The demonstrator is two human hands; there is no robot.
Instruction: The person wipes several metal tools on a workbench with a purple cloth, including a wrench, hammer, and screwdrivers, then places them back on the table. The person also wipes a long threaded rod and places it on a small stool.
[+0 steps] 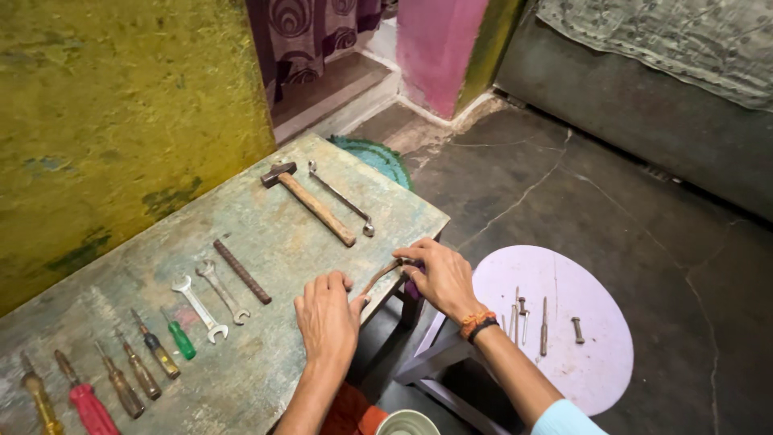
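Both hands at the bench [266, 234] edge, left hand [328, 318] flat with fingers spread, right hand [441, 278] pinching a thin metal rod [382, 274], hammer [310, 200], wrenches [211, 294] and screwdrivers [121, 374] already lined up.

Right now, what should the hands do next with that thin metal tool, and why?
Probably set the thin metal tool flat beside the hammer. Both the left hand and right hand have it at the table's edge, while the other tools lie in a row.
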